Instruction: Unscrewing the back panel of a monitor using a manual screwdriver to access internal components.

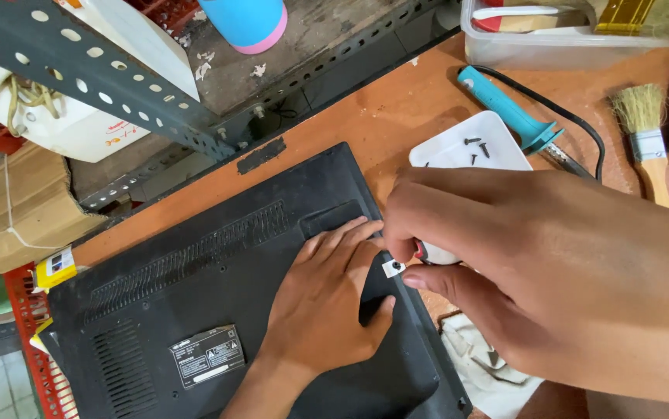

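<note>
A black laptop (195, 264) lies bottom side up on the orange workbench (396, 109). My left hand (327, 299) rests flat on its underside near the right edge, fingers spread. My right hand (505, 264) is closed around a small screwdriver (428, 252) with a white and red handle, its tip down at the laptop's right edge by my left fingertips. The tip itself is hidden by my fingers. A white tray (466, 147) with a few black screws sits just behind my right hand.
A teal soldering iron (509, 109) with a black cord lies behind the tray. A brush (645, 128) lies at the right. A clear plastic box (552, 39) stands at the back. A metal shelf frame (117, 93), a cardboard box (8, 209) and a crumpled cloth (482, 365) surround the bench.
</note>
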